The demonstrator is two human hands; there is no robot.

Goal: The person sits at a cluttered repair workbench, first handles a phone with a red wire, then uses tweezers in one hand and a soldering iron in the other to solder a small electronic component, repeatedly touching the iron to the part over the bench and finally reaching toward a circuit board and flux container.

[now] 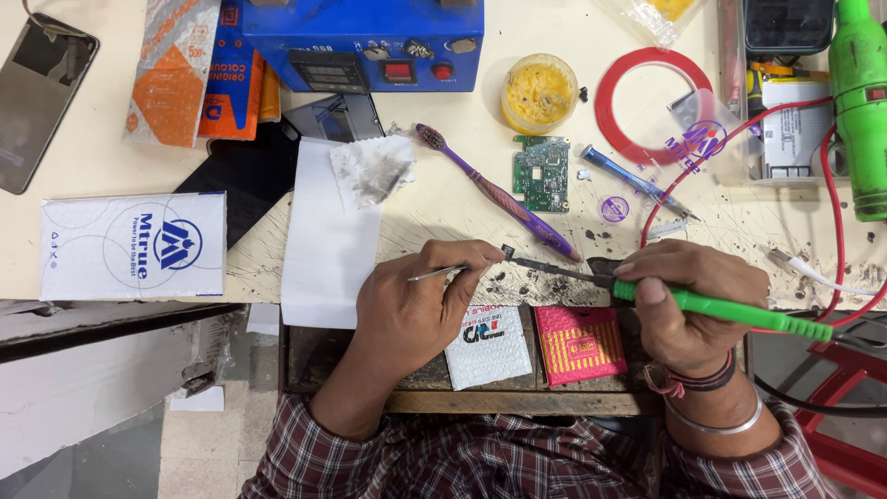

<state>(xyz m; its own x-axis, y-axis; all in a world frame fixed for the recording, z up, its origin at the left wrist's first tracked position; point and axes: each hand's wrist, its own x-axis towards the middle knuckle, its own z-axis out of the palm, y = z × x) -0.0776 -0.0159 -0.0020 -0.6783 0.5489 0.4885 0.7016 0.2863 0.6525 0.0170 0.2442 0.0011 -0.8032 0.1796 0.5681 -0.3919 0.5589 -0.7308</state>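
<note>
My left hand (pixel 420 300) pinches a pair of thin metal tweezers (pixel 436 273) near the bench's front edge. My right hand (pixel 688 300) grips a green-handled soldering iron (pixel 730 310); its dark tip (pixel 545 267) points left and meets a tiny dark part (pixel 507 250) just off my left fingertips. A purple toothbrush (pixel 499 194) lies diagonally just behind the tip. A small green circuit board (pixel 541 173) sits further back.
A blue box-shaped machine (pixel 365 32), a yellow paste tub (pixel 540 91), a red tape ring (pixel 651 92), a green hot-air tool (pixel 859 102), a blue screwdriver (pixel 633 180), white paper (pixel 328 240), a phone (pixel 42 97) and packets (pixel 134 245) crowd the bench. Red cable (pixel 836 185) loops at right.
</note>
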